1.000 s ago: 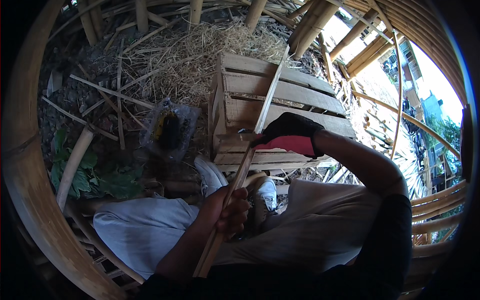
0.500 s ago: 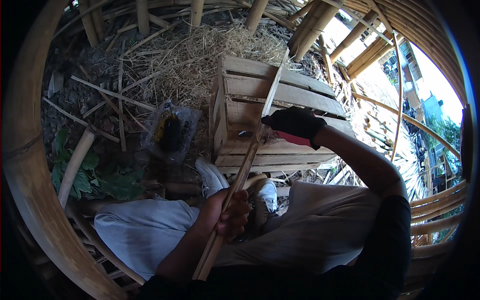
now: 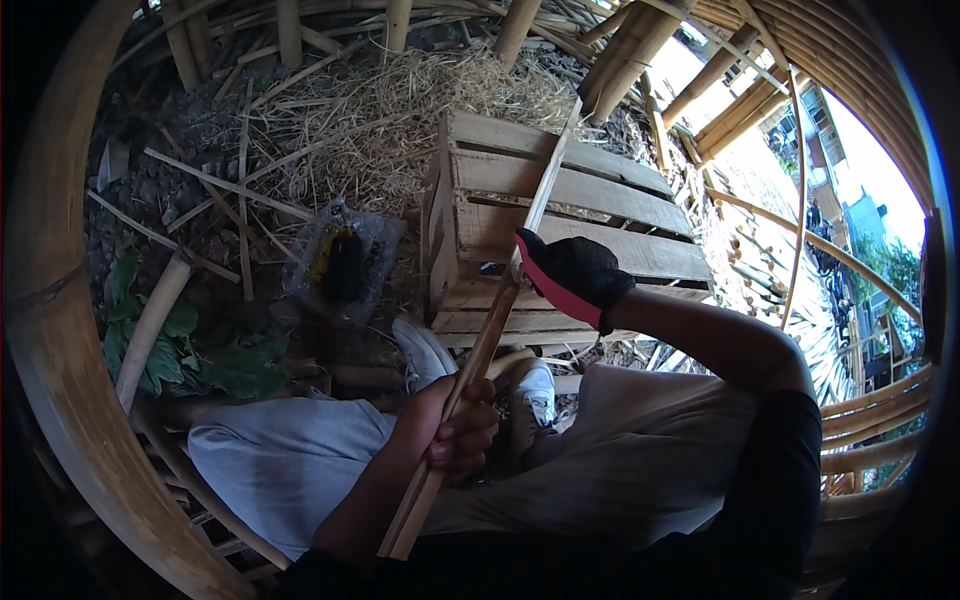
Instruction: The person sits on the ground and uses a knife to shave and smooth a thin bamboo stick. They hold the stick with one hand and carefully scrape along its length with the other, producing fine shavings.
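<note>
Fingers wrapped, the left hand (image 3: 460,430) gripped a long strip (image 3: 489,336), lower centre; mid-frame, the gloved right hand (image 3: 572,272) curled against it, hold unclear. Work looked unfinished.

No legible text, label, brand, number or sign on any surface in the view.

Daylight glares white beyond the right hand (image 3: 572,272); shade dims the left hand (image 3: 465,432), its edges perhaps soft; fisheye distortion bends the bamboo pole (image 3: 48,300) farther left.
</note>
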Available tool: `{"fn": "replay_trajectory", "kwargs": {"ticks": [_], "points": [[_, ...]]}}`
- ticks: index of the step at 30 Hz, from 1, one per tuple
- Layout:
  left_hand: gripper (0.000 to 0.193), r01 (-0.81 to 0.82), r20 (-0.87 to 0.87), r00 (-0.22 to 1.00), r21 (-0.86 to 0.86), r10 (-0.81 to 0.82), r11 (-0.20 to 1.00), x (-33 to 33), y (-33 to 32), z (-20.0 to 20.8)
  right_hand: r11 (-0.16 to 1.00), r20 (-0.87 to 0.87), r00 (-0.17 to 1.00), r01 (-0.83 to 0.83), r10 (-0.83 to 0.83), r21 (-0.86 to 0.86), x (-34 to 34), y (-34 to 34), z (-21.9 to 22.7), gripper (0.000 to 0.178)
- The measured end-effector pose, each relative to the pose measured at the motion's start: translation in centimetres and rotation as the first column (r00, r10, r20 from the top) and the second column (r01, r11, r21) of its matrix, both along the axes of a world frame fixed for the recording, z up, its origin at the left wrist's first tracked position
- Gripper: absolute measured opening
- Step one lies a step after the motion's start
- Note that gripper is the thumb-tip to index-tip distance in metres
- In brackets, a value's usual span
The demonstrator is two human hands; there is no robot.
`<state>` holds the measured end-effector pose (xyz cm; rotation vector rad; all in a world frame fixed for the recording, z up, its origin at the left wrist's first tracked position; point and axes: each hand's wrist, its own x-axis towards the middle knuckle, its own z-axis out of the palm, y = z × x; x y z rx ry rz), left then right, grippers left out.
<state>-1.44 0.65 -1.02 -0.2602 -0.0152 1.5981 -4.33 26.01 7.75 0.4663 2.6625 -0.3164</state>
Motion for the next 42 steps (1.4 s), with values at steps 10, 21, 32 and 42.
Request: {"fn": "replay_trajectory", "kwargs": {"ticks": [10, 21, 32, 42], "points": [[0.030, 0.045, -0.067, 0.997, -0.069, -0.049, 0.997, 0.5, 0.4, -0.2, 0.981, -0.042, 0.994, -0.091, 0.099, 0.170, -1.5, 0.5, -0.1, 0.076], [0.028, -0.001, 0.094, 0.996, 0.092, -0.008, 0.996, -0.4, -1.2, 0.5, 0.967, -0.079, 0.997, 0.012, 0.009, 0.254, -2.9, 9.8, -1.3, 0.053], [0.033, -0.071, -0.183, 0.982, -0.083, 0.055, 0.994, -0.4, -0.2, 0.6, 0.963, -0.233, 0.944, -0.258, 0.234, -0.076, 0.0, -0.4, 0.8, 0.055], [0.036, -0.102, -0.194, 0.977, -0.073, 0.086, 0.992, -0.3, 0.1, 0.1, 0.897, -0.609, 0.731, -0.436, 0.308, -0.070, 1.9, -2.5, -0.8, 0.049]]}}
